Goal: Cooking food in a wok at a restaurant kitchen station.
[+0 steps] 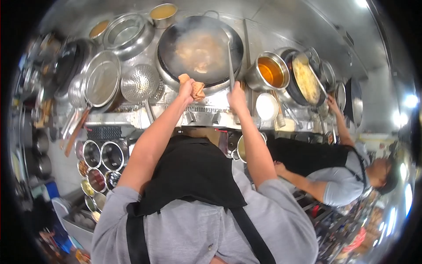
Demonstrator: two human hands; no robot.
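My left hand [186,91] grips a folded brown cloth [198,89] at the near rim of a large black wok [167,62] on the range. Whether the fingers also hold a wok handle is hidden. Pale food in cloudy liquid [197,51] lies in the wok under rising steam. My right hand [237,98] is closed around the metal handle of a long cooking utensil [230,64]. Its far end reaches over the right side of the wok, where steam blurs its shape.
A steel pot of amber liquid [270,73] and a white bowl [267,106] stand at the right. Beyond them, a co-worker's hand [333,104] holds a utensil over a wok of yellow food [306,79]. At the left are a perforated skimmer [139,82] and a strainer [102,79].
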